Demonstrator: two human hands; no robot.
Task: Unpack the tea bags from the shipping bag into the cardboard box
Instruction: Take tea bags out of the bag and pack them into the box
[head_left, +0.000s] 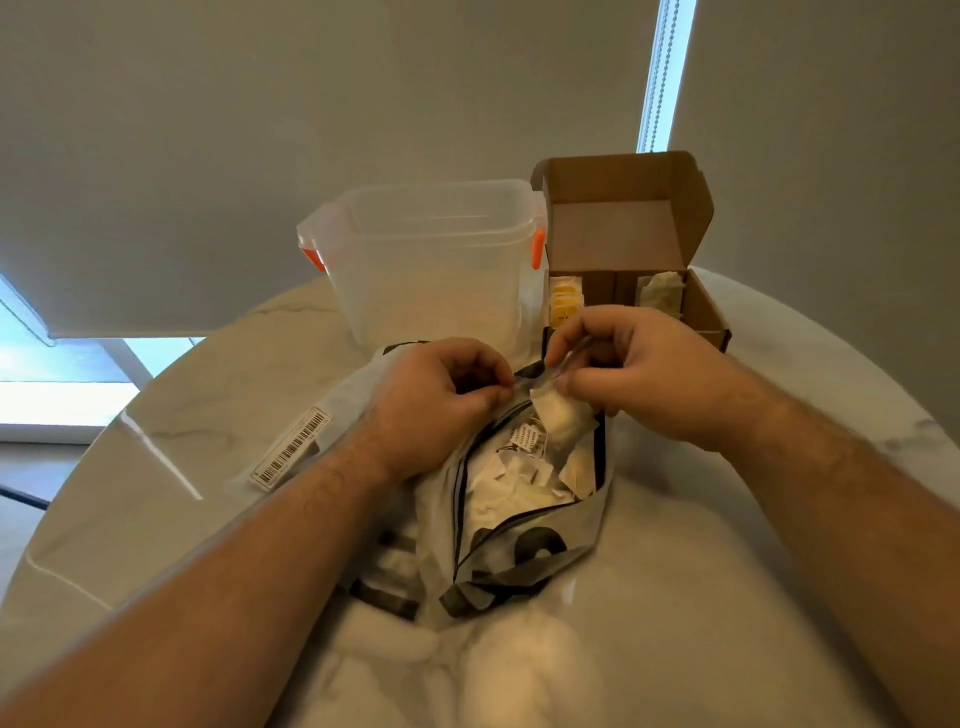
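Tea bags (524, 488) are piled inside the open shipping bag (519, 564), which is laid on the tabletop (727, 571) near the cardboard box (707, 318). The bag's far edge is pinched by the left hand (436, 395), and one tea bag (558, 413) at the top looks to be pinched by the right hand (639, 364). Next, it likely has to be lifted out and put in the box, where some are already kept.

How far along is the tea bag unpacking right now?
Early. The cardboard box holds packets in two compartments. The left hand pinches the edge of the shipping bag; the right hand pinches one tea bag at its mouth. Many tea bags lie inside, not yet moved.
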